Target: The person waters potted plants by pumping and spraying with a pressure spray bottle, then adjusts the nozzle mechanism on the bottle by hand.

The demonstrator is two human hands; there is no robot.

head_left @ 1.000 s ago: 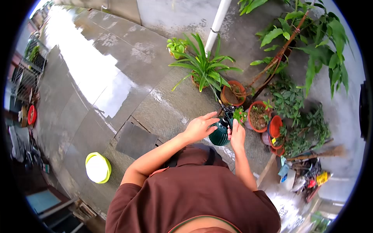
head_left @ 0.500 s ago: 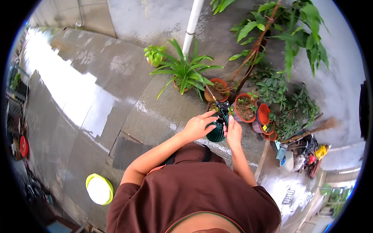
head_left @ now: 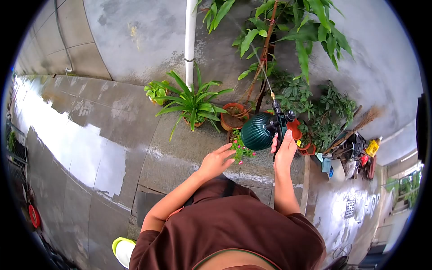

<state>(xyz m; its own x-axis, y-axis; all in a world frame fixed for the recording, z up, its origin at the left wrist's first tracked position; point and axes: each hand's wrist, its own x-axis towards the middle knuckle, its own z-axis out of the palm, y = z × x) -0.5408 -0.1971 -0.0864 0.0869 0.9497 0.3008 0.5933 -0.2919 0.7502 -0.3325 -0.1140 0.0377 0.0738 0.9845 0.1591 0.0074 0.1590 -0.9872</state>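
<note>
My right hand [head_left: 284,150] grips the black handle of a dark green spray bottle [head_left: 257,131], raised and tilted with its ribbed tank to the left. A thin stream leaves its brass nozzle toward the tall leafy plant [head_left: 310,27] by the wall. My left hand [head_left: 217,161] is off the bottle, fingers apart, close to a small pot plant with pink flowers [head_left: 240,146]. Behind the hands stand a strap-leaved plant [head_left: 193,105] and an orange pot of soil [head_left: 234,118]. The bottle and right hand partly hide other pots.
A white pipe [head_left: 191,45] runs down the wall. Bushy plants [head_left: 335,108], a broom [head_left: 366,119] and a heap of bags and odds and ends [head_left: 353,157] are at right. A yellow-rimmed bucket [head_left: 123,251] stands at lower left on wet paving.
The spray bottle has risen and tilted in my right hand, its stream now pointing up at the tall plant. My left hand has come away from the bottle's top. The view has shifted.
</note>
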